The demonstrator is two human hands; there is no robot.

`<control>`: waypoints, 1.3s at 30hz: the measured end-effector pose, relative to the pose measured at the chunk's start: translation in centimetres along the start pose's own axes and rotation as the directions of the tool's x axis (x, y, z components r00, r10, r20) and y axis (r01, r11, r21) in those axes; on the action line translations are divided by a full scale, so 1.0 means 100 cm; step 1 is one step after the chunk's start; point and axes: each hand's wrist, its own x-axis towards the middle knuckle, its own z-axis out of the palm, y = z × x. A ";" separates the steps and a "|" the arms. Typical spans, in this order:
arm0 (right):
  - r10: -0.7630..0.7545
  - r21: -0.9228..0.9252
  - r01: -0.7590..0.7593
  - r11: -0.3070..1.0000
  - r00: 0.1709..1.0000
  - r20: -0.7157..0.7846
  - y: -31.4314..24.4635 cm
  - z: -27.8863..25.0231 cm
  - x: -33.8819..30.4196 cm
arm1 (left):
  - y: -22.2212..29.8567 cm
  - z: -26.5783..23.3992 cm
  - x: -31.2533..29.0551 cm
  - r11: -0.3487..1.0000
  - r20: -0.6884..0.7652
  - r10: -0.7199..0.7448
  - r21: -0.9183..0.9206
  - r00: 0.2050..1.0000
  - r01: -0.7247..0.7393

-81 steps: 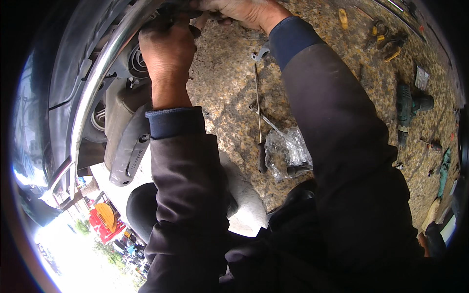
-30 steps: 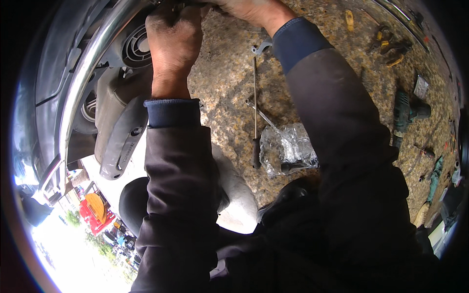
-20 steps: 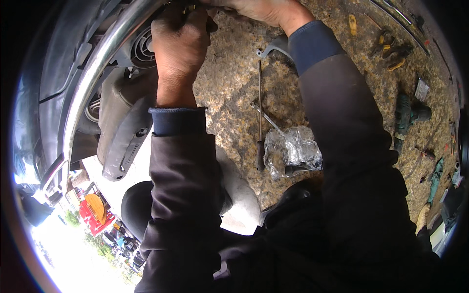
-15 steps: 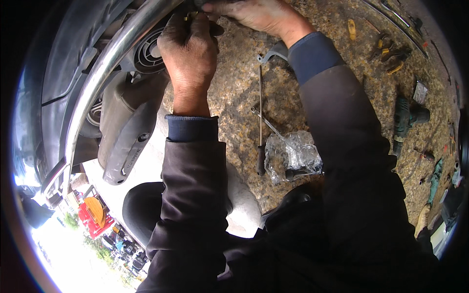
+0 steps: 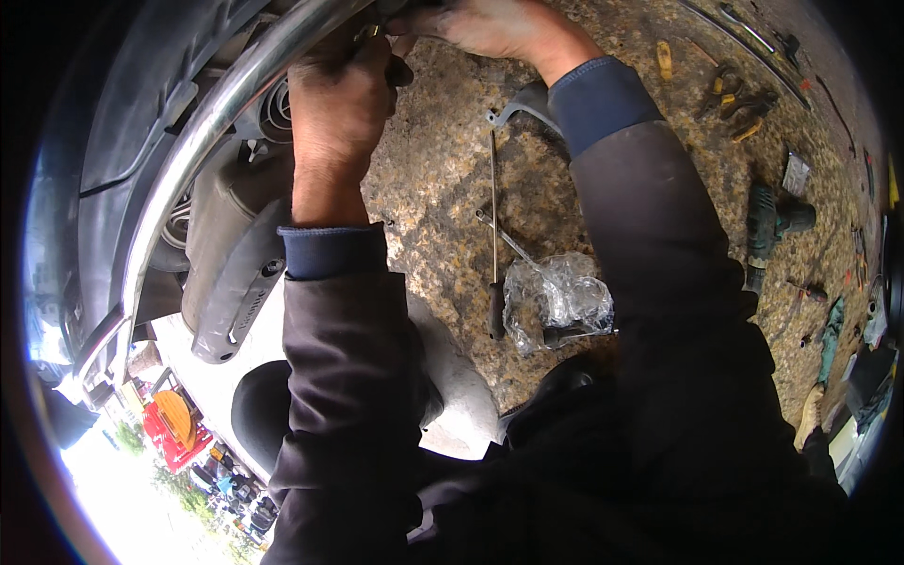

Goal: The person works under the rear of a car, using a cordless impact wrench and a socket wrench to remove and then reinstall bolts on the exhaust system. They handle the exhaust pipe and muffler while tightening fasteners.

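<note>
At the upper left, my left hand (image 5: 334, 122) is closed, with its fingers curled under the vehicle's chrome bar (image 5: 217, 108). A small brass-coloured bit (image 5: 374, 31) shows by its fingertips, though what the hand grips is hidden. My right hand (image 5: 508, 33) reaches in from the right at the top edge, its dark fingertips drawn together close to the left hand. The thing between them is too dark to name. Below and left of my left hand hangs a grey exhaust muffler (image 5: 231, 273), with a round fan-like grille (image 5: 276, 113) above it.
On the stained ground lie a long screwdriver (image 5: 495, 311), a wrench (image 5: 508, 235) by a clear plastic bag (image 5: 565, 292), and a grey bracket (image 5: 527, 102). Farther right are yellow-handled pliers (image 5: 749, 130) and a green power drill (image 5: 765, 226). Red and orange items (image 5: 176, 424) show lower left.
My left hand has shifted left and slightly down, covering more of the round grille. My right hand remains near the top edge; the whole view has turned slightly.
</note>
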 end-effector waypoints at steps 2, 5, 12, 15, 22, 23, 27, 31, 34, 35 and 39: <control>0.053 -0.151 -0.065 0.986 0.995 -0.085 0.001 0.005 -0.003 | 0.001 0.000 0.001 0.999 -0.004 0.016 -0.052 1.000 -0.016; 0.100 -0.155 -0.129 0.980 0.978 -0.182 0.003 0.019 -0.007 | 0.001 0.009 0.005 0.994 -0.044 0.035 -0.105 0.998 -0.040; -0.110 -0.342 -0.055 0.938 0.890 -0.444 0.007 0.035 -0.005 | -0.002 0.028 -0.023 0.949 -0.344 0.314 0.084 0.885 -0.304; -0.069 -0.421 -0.116 0.899 0.915 -0.399 0.003 0.037 -0.006 | -0.004 0.023 -0.020 0.945 -0.296 0.311 0.200 0.903 -0.260; -0.021 -0.454 -0.087 0.887 0.974 -0.227 -0.019 0.013 -0.003 | -0.019 0.031 -0.016 0.874 -0.238 0.369 0.418 0.898 -0.249; 0.038 -0.461 -0.113 0.880 0.985 -0.170 -0.022 0.010 -0.003 | -0.020 0.030 -0.016 0.848 -0.221 0.387 0.466 0.895 -0.252; 0.053 -0.410 -0.097 0.907 0.992 -0.118 -0.028 0.010 -0.002 | -0.021 0.026 -0.012 0.737 -0.140 0.483 0.597 0.864 -0.315; 0.105 -0.407 -0.132 0.904 0.990 -0.090 -0.024 0.015 -0.001 | -0.021 0.029 -0.014 0.741 -0.113 0.467 0.591 0.877 -0.319; 0.053 -0.370 -0.102 0.923 0.989 -0.140 -0.016 0.018 0.000 | -0.020 0.032 -0.019 0.780 -0.125 0.406 0.563 0.905 -0.272; 0.088 -0.359 -0.137 0.923 0.985 -0.150 -0.013 0.022 0.001 | -0.019 0.033 -0.021 0.835 -0.147 0.324 0.509 0.935 -0.209; -0.166 -0.611 -0.084 0.787 0.925 -0.342 -0.002 0.043 0.014 | -0.016 0.034 -0.018 0.799 -0.200 0.251 0.596 0.947 -0.085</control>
